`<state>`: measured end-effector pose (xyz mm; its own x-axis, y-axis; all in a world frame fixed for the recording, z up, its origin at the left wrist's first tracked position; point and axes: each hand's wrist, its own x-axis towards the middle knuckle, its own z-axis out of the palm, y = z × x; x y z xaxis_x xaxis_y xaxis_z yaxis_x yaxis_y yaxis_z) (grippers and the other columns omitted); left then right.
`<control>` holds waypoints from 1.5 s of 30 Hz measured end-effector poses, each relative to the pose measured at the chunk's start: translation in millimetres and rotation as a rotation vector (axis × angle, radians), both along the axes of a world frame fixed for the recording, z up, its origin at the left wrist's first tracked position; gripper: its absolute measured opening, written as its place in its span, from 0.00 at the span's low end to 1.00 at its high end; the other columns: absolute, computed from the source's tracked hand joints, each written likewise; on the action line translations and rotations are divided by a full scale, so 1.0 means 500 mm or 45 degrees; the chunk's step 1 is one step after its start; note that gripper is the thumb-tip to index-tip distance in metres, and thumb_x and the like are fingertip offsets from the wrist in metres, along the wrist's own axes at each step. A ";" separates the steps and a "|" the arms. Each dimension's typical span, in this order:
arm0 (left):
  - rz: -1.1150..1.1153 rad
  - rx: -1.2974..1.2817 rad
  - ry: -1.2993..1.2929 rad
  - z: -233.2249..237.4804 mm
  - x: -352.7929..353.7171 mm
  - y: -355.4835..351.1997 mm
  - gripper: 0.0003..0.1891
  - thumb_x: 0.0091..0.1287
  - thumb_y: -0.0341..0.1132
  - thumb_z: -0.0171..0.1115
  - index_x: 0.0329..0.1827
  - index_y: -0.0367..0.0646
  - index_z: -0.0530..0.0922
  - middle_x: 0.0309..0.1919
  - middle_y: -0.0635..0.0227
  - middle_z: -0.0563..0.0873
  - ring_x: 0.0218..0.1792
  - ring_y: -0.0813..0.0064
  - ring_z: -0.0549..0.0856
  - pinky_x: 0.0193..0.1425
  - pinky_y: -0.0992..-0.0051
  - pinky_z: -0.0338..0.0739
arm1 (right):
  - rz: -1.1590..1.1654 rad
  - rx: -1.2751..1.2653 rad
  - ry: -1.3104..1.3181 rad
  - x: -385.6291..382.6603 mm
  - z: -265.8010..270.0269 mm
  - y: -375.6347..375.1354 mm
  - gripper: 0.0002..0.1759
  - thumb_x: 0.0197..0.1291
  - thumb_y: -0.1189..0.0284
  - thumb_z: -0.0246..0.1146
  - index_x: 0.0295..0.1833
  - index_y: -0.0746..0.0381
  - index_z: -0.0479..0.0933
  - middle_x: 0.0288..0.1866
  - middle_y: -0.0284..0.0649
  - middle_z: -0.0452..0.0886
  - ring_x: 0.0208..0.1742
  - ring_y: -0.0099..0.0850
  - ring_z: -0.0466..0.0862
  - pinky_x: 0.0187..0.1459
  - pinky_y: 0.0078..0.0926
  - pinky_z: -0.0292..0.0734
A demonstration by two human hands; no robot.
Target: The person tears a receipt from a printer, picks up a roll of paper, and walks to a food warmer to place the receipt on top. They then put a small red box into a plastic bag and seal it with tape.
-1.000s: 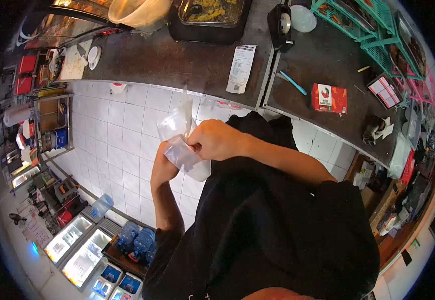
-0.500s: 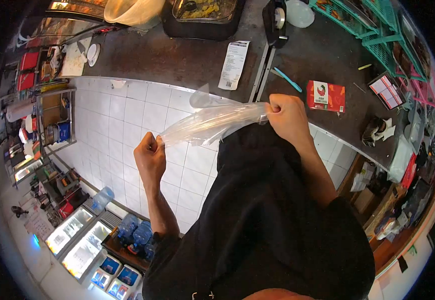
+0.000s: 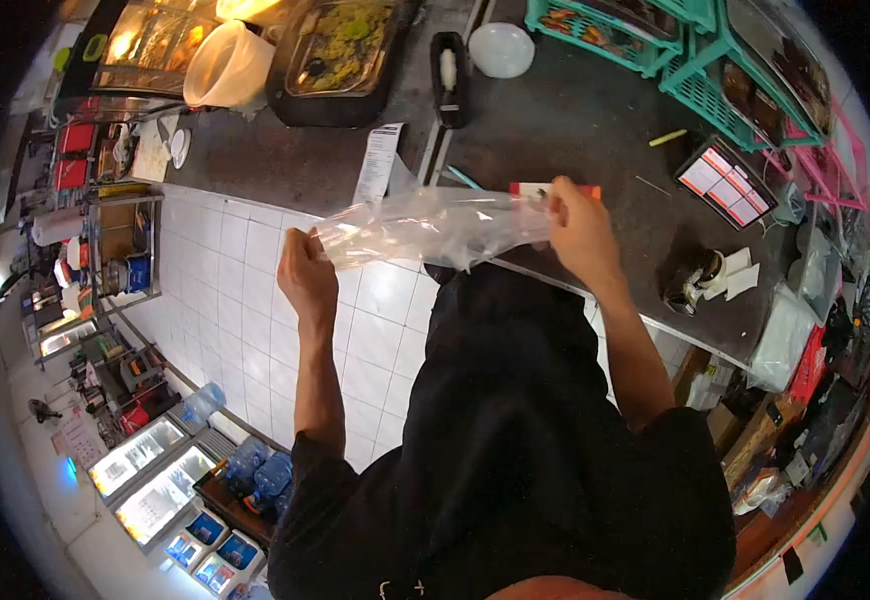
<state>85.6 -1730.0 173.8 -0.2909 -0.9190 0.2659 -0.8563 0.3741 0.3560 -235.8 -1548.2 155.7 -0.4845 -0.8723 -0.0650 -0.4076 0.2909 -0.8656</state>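
A clear plastic bag (image 3: 435,226) is stretched out in front of me between both hands. My left hand (image 3: 307,270) is closed on its left end, above the white tiled floor. At the other end, my right hand (image 3: 580,230) pinches the bag near the counter's front edge. Behind the bag, a printed receipt (image 3: 379,160) and a red and white card (image 3: 590,191) lie on the dark counter, both partly covered from view. The tip of a light blue pen-like stick (image 3: 463,176) shows just above the plastic.
On the counter (image 3: 575,120) stand a food tray (image 3: 340,60), a tape dispenser (image 3: 449,80), a white bowl (image 3: 502,50), teal baskets (image 3: 705,80) and a tablet-like screen (image 3: 730,180). A translucent bucket (image 3: 230,68) is at the back left. Several water jugs (image 3: 270,475) stand lower left.
The bag is spread wider and flatter than before. My view has shifted toward the right side of the counter, and the bag now overlaps the receipt and the red card.
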 end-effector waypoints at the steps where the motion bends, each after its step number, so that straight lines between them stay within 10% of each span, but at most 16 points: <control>1: -0.107 -0.160 0.014 0.011 -0.043 0.015 0.08 0.58 0.22 0.67 0.36 0.39 0.76 0.28 0.55 0.81 0.35 0.55 0.84 0.40 0.61 0.78 | 0.036 -0.084 -0.047 0.003 0.004 0.004 0.07 0.59 0.82 0.60 0.39 0.64 0.68 0.26 0.45 0.75 0.29 0.39 0.80 0.32 0.37 0.72; 4: -0.561 -0.213 0.075 0.027 -0.159 0.038 0.15 0.61 0.24 0.70 0.52 0.41 0.83 0.41 0.56 0.86 0.54 0.56 0.85 0.64 0.58 0.77 | 0.388 -0.225 -0.392 -0.012 -0.030 -0.022 0.12 0.56 0.82 0.65 0.42 0.63 0.70 0.34 0.38 0.77 0.36 0.27 0.81 0.38 0.28 0.75; 6: -0.578 0.164 0.047 -0.009 -0.139 0.028 0.13 0.61 0.22 0.65 0.49 0.37 0.81 0.48 0.54 0.84 0.49 0.52 0.86 0.54 0.61 0.80 | 0.516 -0.165 -0.739 -0.033 -0.010 -0.028 0.31 0.51 0.76 0.74 0.60 0.60 0.71 0.58 0.43 0.78 0.58 0.32 0.81 0.57 0.30 0.76; 10: -0.062 0.487 0.364 0.113 -0.165 0.029 0.05 0.64 0.23 0.64 0.40 0.33 0.78 0.36 0.55 0.81 0.39 0.56 0.87 0.33 0.65 0.82 | 0.592 0.261 0.462 -0.086 -0.164 -0.016 0.67 0.41 0.59 0.82 0.84 0.46 0.46 0.81 0.48 0.56 0.80 0.49 0.58 0.76 0.60 0.53; 13: -0.485 0.541 0.092 0.067 -0.166 -0.009 0.08 0.66 0.31 0.67 0.43 0.37 0.80 0.34 0.59 0.86 0.31 0.70 0.87 0.29 0.69 0.83 | 0.747 0.492 1.053 -0.034 -0.258 0.010 0.68 0.40 0.57 0.82 0.84 0.43 0.46 0.80 0.51 0.57 0.80 0.50 0.58 0.74 0.67 0.52; 15: -0.649 0.359 -0.359 0.067 -0.227 0.010 0.17 0.64 0.45 0.70 0.34 0.37 0.84 0.39 0.51 0.87 0.41 0.56 0.87 0.50 0.58 0.79 | 0.592 0.469 0.929 -0.061 -0.295 0.006 0.67 0.39 0.57 0.81 0.83 0.43 0.48 0.77 0.50 0.60 0.78 0.50 0.61 0.71 0.67 0.56; 18: -0.892 0.693 -0.123 0.061 -0.338 0.046 0.17 0.66 0.43 0.69 0.48 0.38 0.86 0.40 0.59 0.89 0.42 0.58 0.88 0.48 0.64 0.79 | 0.417 0.480 0.659 -0.115 -0.248 0.055 0.63 0.38 0.63 0.78 0.82 0.46 0.53 0.74 0.48 0.63 0.73 0.49 0.66 0.67 0.63 0.62; 22: -0.741 1.439 0.797 0.036 -0.464 0.123 0.16 0.71 0.44 0.66 0.52 0.41 0.84 0.29 0.75 0.81 0.30 0.85 0.75 0.33 0.79 0.69 | 0.178 0.480 0.622 -0.213 -0.055 0.123 0.64 0.33 0.65 0.77 0.82 0.47 0.55 0.70 0.49 0.64 0.72 0.51 0.67 0.69 0.58 0.63; 29: -0.467 2.004 1.391 0.046 -0.542 0.171 0.25 0.82 0.50 0.43 0.60 0.37 0.78 0.23 0.75 0.76 0.25 0.81 0.73 0.29 0.77 0.63 | 0.012 -0.367 0.335 -0.247 0.256 0.111 0.62 0.36 0.66 0.80 0.80 0.52 0.57 0.68 0.52 0.69 0.70 0.49 0.70 0.71 0.41 0.65; 32: -0.217 1.678 1.606 0.060 -0.574 0.215 0.25 0.82 0.50 0.42 0.62 0.37 0.76 0.23 0.74 0.77 0.25 0.80 0.74 0.30 0.77 0.64 | 0.131 -0.589 0.184 -0.213 0.183 0.091 0.63 0.36 0.68 0.81 0.80 0.56 0.55 0.69 0.51 0.67 0.70 0.48 0.70 0.70 0.40 0.67; 37: -0.666 1.501 1.602 -0.002 -0.472 0.109 0.23 0.82 0.46 0.45 0.66 0.37 0.76 0.17 0.80 0.71 0.22 0.84 0.69 0.32 0.79 0.63 | 0.373 -0.020 0.354 -0.179 -0.038 0.116 0.60 0.38 0.67 0.80 0.80 0.56 0.56 0.69 0.51 0.67 0.68 0.51 0.70 0.68 0.42 0.68; 40: -0.579 1.375 1.059 -0.021 -0.485 0.197 0.25 0.82 0.48 0.45 0.64 0.37 0.78 0.15 0.80 0.70 0.21 0.86 0.67 0.31 0.81 0.62 | 0.488 0.220 0.741 -0.148 -0.120 0.126 0.58 0.38 0.65 0.80 0.78 0.56 0.60 0.65 0.54 0.70 0.66 0.54 0.72 0.63 0.48 0.72; 43: -1.023 0.410 0.464 -0.097 -0.508 0.195 0.23 0.82 0.47 0.45 0.62 0.39 0.81 0.18 0.78 0.76 0.20 0.88 0.65 0.28 0.83 0.62 | 0.536 0.281 0.908 -0.131 -0.168 0.113 0.51 0.43 0.65 0.77 0.76 0.56 0.62 0.64 0.52 0.72 0.63 0.51 0.74 0.57 0.48 0.75; 45: -0.501 1.119 0.864 -0.016 -0.529 0.214 0.20 0.83 0.42 0.45 0.60 0.40 0.83 0.25 0.78 0.82 0.19 0.90 0.66 0.23 0.84 0.61 | 0.544 0.322 0.864 -0.150 -0.103 0.125 0.44 0.51 0.66 0.71 0.75 0.57 0.63 0.64 0.52 0.72 0.63 0.48 0.74 0.54 0.47 0.75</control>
<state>-179.1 -1623.2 166.0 -0.6382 -0.7421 -0.2047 -0.2725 -0.0309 0.9617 -311.0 -1485.8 104.2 -0.1206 -0.9879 -0.0973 -0.9353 0.1459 -0.3225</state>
